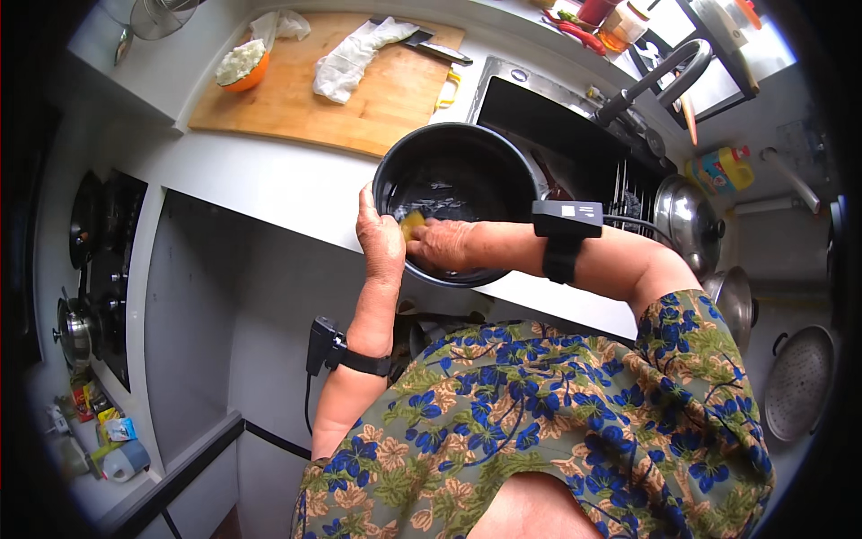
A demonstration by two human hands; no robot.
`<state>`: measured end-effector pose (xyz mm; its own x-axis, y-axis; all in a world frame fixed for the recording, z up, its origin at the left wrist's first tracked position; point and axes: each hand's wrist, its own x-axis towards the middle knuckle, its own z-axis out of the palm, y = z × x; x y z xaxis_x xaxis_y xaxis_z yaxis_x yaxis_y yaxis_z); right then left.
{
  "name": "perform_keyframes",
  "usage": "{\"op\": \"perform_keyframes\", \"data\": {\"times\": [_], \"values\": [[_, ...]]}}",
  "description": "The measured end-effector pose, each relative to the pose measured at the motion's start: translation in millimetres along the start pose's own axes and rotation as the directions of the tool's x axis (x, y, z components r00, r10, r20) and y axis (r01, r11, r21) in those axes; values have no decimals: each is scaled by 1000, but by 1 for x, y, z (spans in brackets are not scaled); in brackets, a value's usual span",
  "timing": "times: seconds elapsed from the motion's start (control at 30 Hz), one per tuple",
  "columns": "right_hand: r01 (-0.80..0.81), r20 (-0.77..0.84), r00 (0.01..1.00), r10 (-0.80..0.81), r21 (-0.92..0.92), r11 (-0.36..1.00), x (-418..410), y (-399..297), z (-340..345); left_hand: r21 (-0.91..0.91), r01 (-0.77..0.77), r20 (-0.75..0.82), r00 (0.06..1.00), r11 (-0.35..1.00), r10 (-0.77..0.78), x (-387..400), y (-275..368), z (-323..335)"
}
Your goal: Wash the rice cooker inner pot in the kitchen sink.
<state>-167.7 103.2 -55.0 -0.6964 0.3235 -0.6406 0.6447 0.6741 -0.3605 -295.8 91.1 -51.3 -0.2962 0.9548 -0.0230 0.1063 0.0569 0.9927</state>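
A round dark pot [465, 162] with a shiny wet-looking inside stands tilted at the counter's front edge, beside the sink. My left hand [382, 236] grips its rim on the left, thumb pointing up along the outside. Inside the pot, my right hand [441, 244] holds a yellow sponge [411, 224] against the near left wall; the sponge is slightly blurred. Both forearms wear black straps with small devices.
Behind lies a wooden cutting board [269, 111] with an orange bowl [246, 81] of white food, a white cloth [357, 60] and a knife [441, 52]. The sink [539, 111] with its faucet [656, 77] is at the right, near steel lids [687, 219].
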Motion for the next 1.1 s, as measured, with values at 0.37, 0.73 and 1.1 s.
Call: {"op": "perform_keyframes", "data": {"times": [0.37, 0.73, 1.1], "values": [[-137, -48, 834, 550, 947, 290, 22, -2, -52, 94, -12, -142, 990, 996, 26, -4, 6, 1], [229, -221, 590, 777, 968, 102, 36, -9, -55, 157, 43, -118, 993, 987, -25, -3, 9, -3], [87, -155, 987, -31, 374, 923, -6, -4, -18, 46, 90, -224, 972, 995, -77, -4, -2, 6]]}}
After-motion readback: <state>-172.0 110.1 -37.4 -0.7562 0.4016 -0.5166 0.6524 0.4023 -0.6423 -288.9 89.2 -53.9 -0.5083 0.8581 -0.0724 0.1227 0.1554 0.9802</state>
